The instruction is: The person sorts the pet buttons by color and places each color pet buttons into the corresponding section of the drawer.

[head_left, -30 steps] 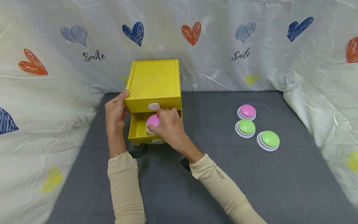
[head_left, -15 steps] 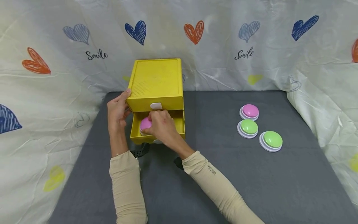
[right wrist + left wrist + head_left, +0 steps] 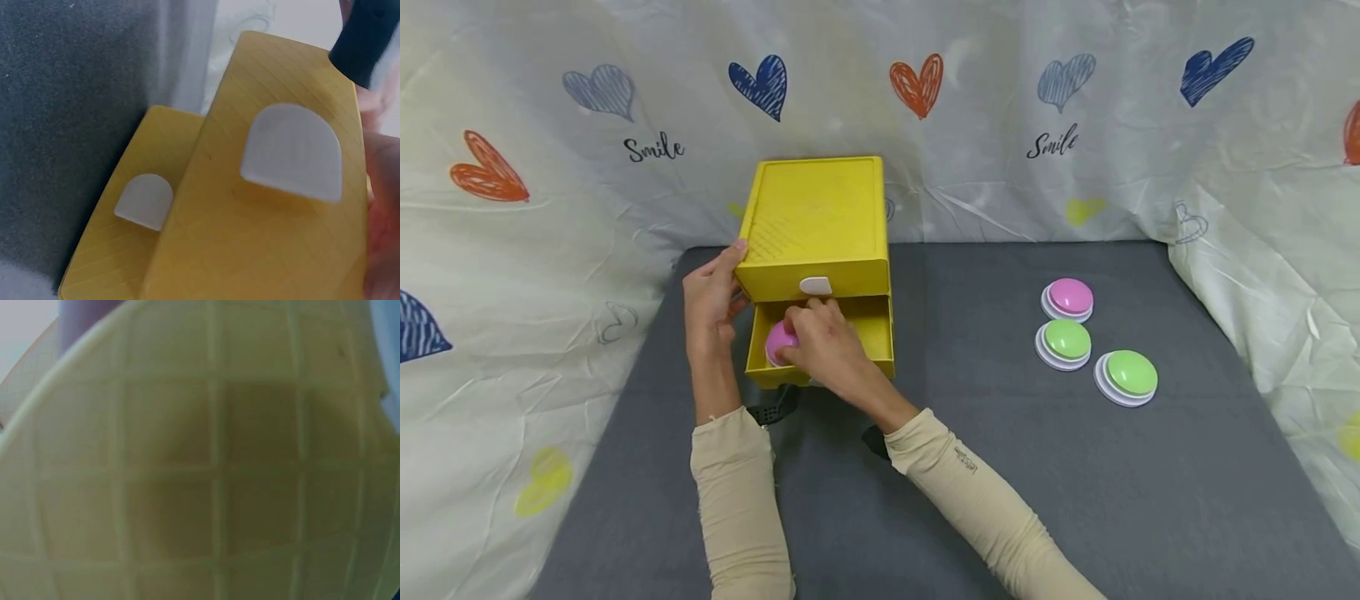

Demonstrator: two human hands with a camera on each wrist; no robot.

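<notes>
A yellow drawer box [image 3: 820, 208] stands at the back of the table with one drawer [image 3: 874, 329] pulled out beneath the top one. My left hand [image 3: 707, 300] grips the box's front left corner, thumb at the upper edge. Inside the pulled-out drawer, at its left side, my right hand [image 3: 827, 346] holds a pink dome push button [image 3: 778, 340] with a white base, fingers over the top and thumb at the near side. In the right wrist view, the pulled-out drawer's front shows a white tab [image 3: 294, 153]. Ribbed yellow plastic [image 3: 169, 512] fills most of the left wrist view.
Three more push buttons sit on the right of the dark grey table [image 3: 970, 433]: a pink one [image 3: 1070, 296], a green one [image 3: 1067, 339] and another green one [image 3: 1131, 372]. A heart-printed white curtain [image 3: 842, 100] hangs behind. A second drawer front [image 3: 106, 262] sits further back.
My right hand has moved the pink push button leftward inside the drawer, towards its left wall. My left hand keeps its grip on the box.
</notes>
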